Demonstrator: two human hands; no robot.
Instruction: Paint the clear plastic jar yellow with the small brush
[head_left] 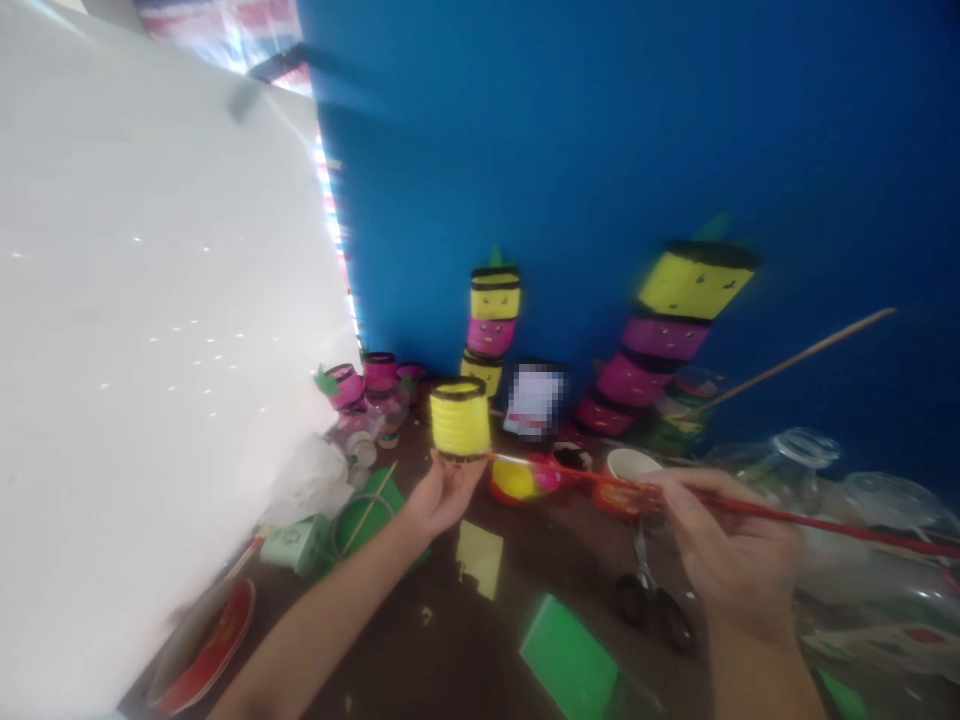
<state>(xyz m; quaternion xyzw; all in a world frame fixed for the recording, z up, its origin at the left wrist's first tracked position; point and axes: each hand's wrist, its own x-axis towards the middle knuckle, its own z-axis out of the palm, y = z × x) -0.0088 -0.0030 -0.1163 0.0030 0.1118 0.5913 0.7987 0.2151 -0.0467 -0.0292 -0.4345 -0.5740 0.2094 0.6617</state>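
My left hand (444, 495) grips a small yellow-painted container (460, 420) from below; it is upright, with a black band at its top rim and another at its base. In my right hand (724, 540) is a long red paintbrush (600, 478), pinched between thumb and fingers and pointing left. Its tip lies at the lower right edge of the container; whether they touch I cannot tell. Below the brush sits a dish of yellow paint (513, 480). Pink paint (547, 474) shows beside it, and a white-rimmed cup (632, 464) stands behind my right hand.
Stacked yellow and pink containers with drawn faces stand at the back (492, 335) and right (664, 338). Scissors (645, 585), a green paper piece (568, 655) and a yellow paper scrap (480, 558) lie on the dark table. Clear plastic bottles (806, 460) crowd the right; a red bowl (214, 645) is front left.
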